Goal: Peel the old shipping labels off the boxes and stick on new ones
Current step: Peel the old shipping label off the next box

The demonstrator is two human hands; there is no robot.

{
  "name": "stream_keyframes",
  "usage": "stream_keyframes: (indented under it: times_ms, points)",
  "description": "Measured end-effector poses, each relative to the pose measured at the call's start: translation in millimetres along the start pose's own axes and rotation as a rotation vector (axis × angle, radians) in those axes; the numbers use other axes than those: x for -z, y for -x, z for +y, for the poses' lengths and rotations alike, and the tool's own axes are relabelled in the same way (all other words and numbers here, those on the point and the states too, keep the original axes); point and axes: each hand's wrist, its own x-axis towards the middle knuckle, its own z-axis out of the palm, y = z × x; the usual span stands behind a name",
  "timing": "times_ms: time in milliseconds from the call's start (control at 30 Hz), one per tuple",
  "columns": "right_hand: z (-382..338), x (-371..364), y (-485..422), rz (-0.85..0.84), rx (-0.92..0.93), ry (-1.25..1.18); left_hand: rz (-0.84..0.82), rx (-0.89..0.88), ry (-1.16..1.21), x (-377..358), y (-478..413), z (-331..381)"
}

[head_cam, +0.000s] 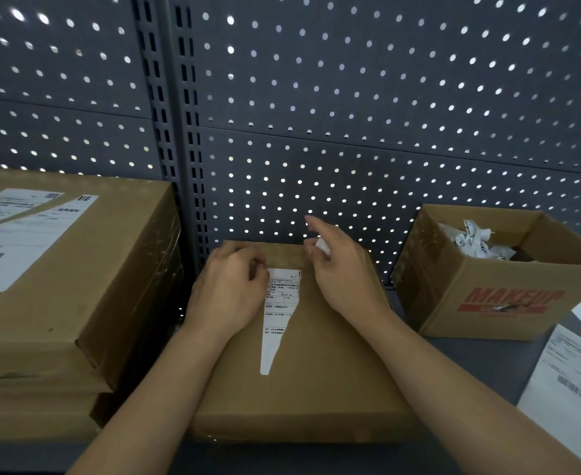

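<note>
1. On the middle cardboard box (316,371), I see the left hand (229,289) lying knuckles-up. Its fingers curl at the upper left edge of the torn label remnant (279,313); I cannot tell whether they pinch it.
2. The right hand (340,269) is raised over the box's far edge, index finger out. Thumb and other fingers pinch a small white paper scrap (322,246).
3. Remnant: white printed paper, flat on the box top, tapering to a narrow point toward me.
4. Right side: open MAKEUP carton (488,303) with crumpled label scraps (471,240) inside.
</note>
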Motion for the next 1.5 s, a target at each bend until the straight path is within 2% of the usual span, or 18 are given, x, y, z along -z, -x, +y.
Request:
stream_keyframes:
  times_ms: [267,467,667,767,1033,1500]
  points:
    - [-3,-6,0,-0.001,0.079,-0.021,-0.018,0.030,-0.044,2,3,-7]
    - [-7,-6,-1,-0.003,0.064,0.008,-0.028,0.098,-0.022,3,4,-6]
    - [1,-15,-16,-0.259,0.161,0.114,-0.034,0.105,-0.009,4,2,-9]
    - [2,-19,-17,-0.314,0.152,0.101,-0.032,0.103,-0.024,4,3,-7]
    - [6,-24,-11,-0.281,0.250,0.137,-0.025,0.089,-0.040,4,5,-6]
    - [2,-30,-13,-0.259,0.345,0.436,-0.041,0.087,-0.043,5,5,-3]
